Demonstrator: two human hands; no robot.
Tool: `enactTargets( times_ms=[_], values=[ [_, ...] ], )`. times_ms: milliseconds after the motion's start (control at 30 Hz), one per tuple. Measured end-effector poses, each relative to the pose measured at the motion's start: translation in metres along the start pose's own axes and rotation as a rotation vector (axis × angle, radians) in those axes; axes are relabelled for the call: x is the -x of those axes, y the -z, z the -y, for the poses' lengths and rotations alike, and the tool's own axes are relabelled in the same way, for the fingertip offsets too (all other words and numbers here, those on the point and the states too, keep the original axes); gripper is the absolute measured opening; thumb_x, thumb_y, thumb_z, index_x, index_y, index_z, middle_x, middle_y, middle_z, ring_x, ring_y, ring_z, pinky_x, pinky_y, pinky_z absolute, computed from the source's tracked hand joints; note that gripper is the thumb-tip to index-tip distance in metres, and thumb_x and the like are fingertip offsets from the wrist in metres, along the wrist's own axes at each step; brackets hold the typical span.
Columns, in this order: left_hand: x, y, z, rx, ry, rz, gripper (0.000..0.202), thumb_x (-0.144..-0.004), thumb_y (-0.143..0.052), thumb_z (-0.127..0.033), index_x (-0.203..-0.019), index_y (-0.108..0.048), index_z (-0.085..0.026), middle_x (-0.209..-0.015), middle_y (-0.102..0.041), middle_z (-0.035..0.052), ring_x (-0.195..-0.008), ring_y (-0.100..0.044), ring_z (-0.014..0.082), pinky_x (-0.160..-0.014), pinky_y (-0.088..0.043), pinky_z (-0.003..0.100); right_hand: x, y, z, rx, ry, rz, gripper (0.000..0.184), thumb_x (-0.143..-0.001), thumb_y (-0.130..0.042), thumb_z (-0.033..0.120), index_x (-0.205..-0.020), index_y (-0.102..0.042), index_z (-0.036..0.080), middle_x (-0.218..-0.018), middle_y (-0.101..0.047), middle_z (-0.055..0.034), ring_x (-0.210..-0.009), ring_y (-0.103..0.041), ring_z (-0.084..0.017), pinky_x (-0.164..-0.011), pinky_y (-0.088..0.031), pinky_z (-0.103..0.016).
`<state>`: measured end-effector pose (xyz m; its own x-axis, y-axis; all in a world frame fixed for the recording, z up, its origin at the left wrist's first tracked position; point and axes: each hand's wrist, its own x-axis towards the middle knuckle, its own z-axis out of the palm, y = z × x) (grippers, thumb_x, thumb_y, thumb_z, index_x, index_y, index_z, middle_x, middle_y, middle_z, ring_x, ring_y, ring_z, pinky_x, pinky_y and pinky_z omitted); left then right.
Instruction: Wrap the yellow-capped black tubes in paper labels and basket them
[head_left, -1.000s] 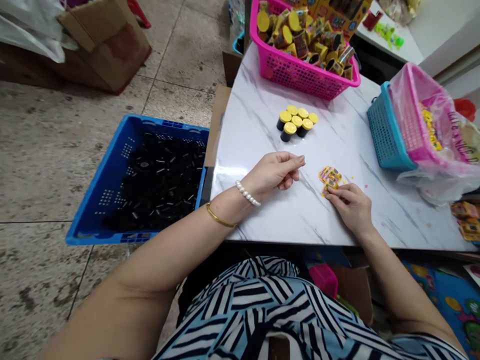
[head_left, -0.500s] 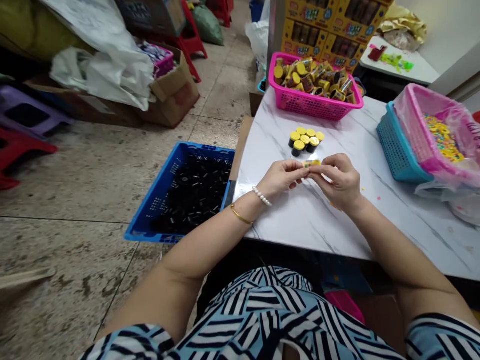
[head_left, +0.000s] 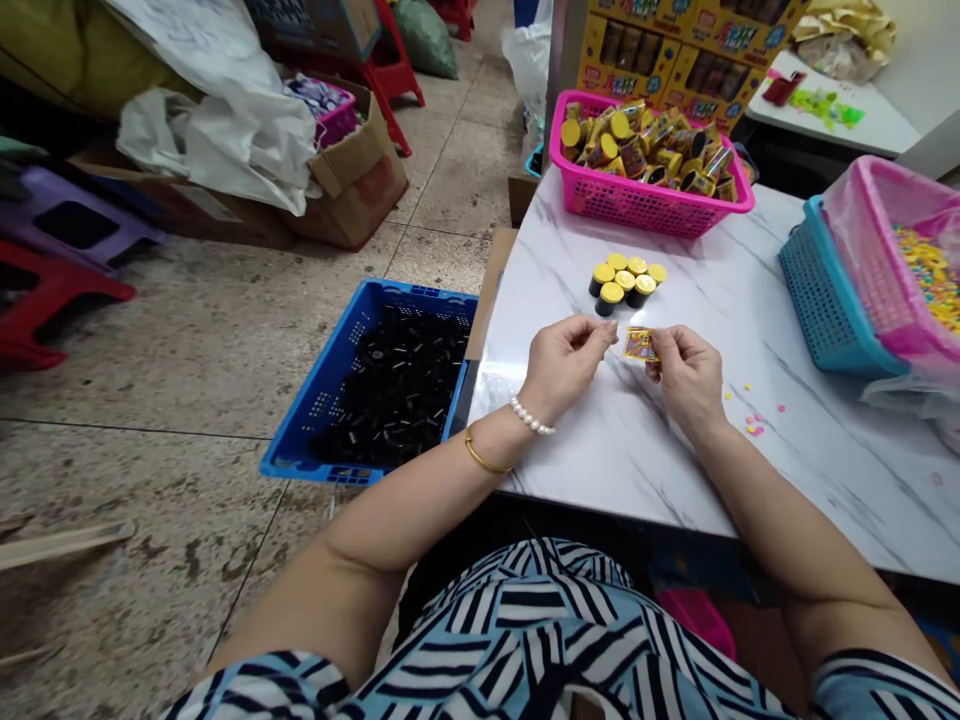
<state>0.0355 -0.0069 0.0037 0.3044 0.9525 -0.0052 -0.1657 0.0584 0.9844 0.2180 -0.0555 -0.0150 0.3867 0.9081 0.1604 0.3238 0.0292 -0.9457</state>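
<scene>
Over the white marbled table (head_left: 600, 440), my right hand (head_left: 688, 375) pinches a small flat yellow printed label (head_left: 638, 344) by its right edge. My left hand (head_left: 564, 362) is closed in a pinch just left of the label, apart from it. Whatever lies between those left fingertips is too small to make out. Just beyond the hands stands a cluster of several small black tubs with yellow lids (head_left: 610, 297). A few tiny pink and yellow bits (head_left: 754, 422) lie to the right of my right wrist.
A pink basket of small yellow-lidded tubs (head_left: 652, 205) stands at the back, before stacked yellow boxes (head_left: 630, 60). At right, a pink lined basket (head_left: 862, 260) of colourful bits sits in a teal basket (head_left: 817, 285). A blue crate (head_left: 300, 425) of black pieces is left of the table.
My hands have drawn apart; the label, previously between both hands' fingers, now shows its printed face in my right hand alone. The view has shifted slightly.
</scene>
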Motion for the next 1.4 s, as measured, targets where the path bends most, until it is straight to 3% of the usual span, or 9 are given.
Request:
enactTargets(
  times_ms=[333,500,633,800,900,967,1100,1233,1400],
  values=[
    [0.006,-0.002,-0.007,-0.01,0.045,0.036,0.043,-0.084,-0.078,-0.058,-0.08,-0.08,-0.015,-0.064,-0.065,0.001,-0.059,-0.052,0.0085,-0.055,-0.039,0.022,0.011,-0.003,0.008,0.14,0.189,-0.016,0.038,-0.101,-0.061,0.056,-0.081,-0.066,0.023,-0.066,-0.06,0.0013,-0.06,-0.055,-0.014,-0.058,-0.046,-0.03],
    [0.003,0.0,-0.011,0.091,0.157,0.021,0.033,-0.07,-0.092,-0.042,-0.086,-0.083,-0.014,-0.069,-0.072,0.0027,-0.061,-0.057,0.0086,-0.059,-0.043,0.023,0.015,-0.007,0.012,0.415,0.469,-0.034,0.034,-0.102,-0.061,0.048,-0.077,-0.065,0.025,-0.072,-0.065,-0.0018,-0.066,-0.059,-0.017,-0.067,-0.048,-0.035],
    [0.001,0.004,-0.013,0.084,0.172,-0.02,0.025,-0.071,-0.093,-0.033,-0.078,-0.081,-0.013,-0.065,-0.07,0.0013,-0.055,-0.052,0.0065,-0.054,-0.039,0.021,0.01,-0.013,0.013,0.412,0.535,-0.027,0.03,-0.102,-0.061,0.042,-0.078,-0.068,0.024,-0.072,-0.066,-0.0021,-0.066,-0.059,-0.017,-0.066,-0.047,-0.035],
    [-0.006,0.006,-0.01,0.168,0.211,-0.016,0.02,-0.082,-0.085,-0.031,-0.079,-0.075,-0.013,-0.058,-0.063,-0.0026,-0.042,-0.044,0.0039,-0.042,-0.026,0.021,-0.03,-0.002,0.012,0.349,0.424,0.1,0.032,-0.103,-0.056,0.045,-0.093,-0.076,0.023,-0.077,-0.068,-0.0017,-0.069,-0.06,-0.017,-0.069,-0.049,-0.033],
    [-0.009,0.006,-0.007,0.255,0.322,0.041,0.014,-0.088,-0.079,-0.024,-0.084,-0.073,-0.013,-0.06,-0.066,-0.0008,-0.039,-0.046,0.0041,-0.039,-0.021,0.02,-0.07,0.01,0.007,0.573,0.476,0.02,0.029,-0.097,-0.06,0.036,-0.117,-0.077,0.023,-0.084,-0.067,-0.0027,-0.073,-0.06,-0.018,-0.077,-0.051,-0.035],
    [-0.011,0.007,-0.007,0.317,0.394,0.087,0.009,-0.089,-0.078,-0.021,-0.091,-0.075,-0.012,-0.074,-0.075,0.0032,-0.041,-0.049,0.0029,-0.038,-0.021,0.019,-0.092,0.016,0.001,0.792,0.545,0.003,0.041,-0.086,-0.069,0.031,-0.125,-0.075,0.024,-0.093,-0.067,-0.0053,-0.079,-0.06,-0.021,-0.076,-0.05,-0.036],
    [-0.014,0.013,-0.006,0.435,0.452,0.181,0.013,-0.087,-0.079,-0.017,-0.097,-0.078,-0.01,-0.095,-0.08,0.0095,-0.046,-0.047,-0.0007,-0.037,-0.021,0.015,-0.107,0.017,-0.006,0.993,0.591,0.037,0.035,-0.079,-0.073,0.03,-0.113,-0.074,0.022,-0.105,-0.066,-0.0092,-0.093,-0.062,-0.027,-0.074,-0.05,-0.037],
    [-0.017,0.019,-0.007,0.51,0.482,0.243,0.009,-0.089,-0.075,-0.016,-0.093,-0.08,-0.008,-0.096,-0.08,0.0122,-0.048,-0.045,-0.0014,-0.036,-0.019,0.011,-0.086,0.019,0.003,0.767,0.53,0.045,0.028,-0.073,-0.075,0.026,-0.1,-0.066,0.023,-0.1,-0.067,-0.0066,-0.088,-0.063,-0.025,-0.077,-0.054,-0.04],
    [-0.019,0.019,-0.006,0.597,0.506,0.25,0.01,-0.092,-0.071,-0.013,-0.093,-0.081,-0.009,-0.093,-0.08,0.0108,-0.047,-0.046,-0.0015,-0.035,-0.021,0.009,-0.043,0.024,0.029,-0.106,0.15,0.121,0.027,-0.082,-0.074,0.034,-0.108,-0.069,0.029,-0.096,-0.072,-0.0016,-0.08,-0.068,-0.019,-0.076,-0.061,-0.036]
  ],
)
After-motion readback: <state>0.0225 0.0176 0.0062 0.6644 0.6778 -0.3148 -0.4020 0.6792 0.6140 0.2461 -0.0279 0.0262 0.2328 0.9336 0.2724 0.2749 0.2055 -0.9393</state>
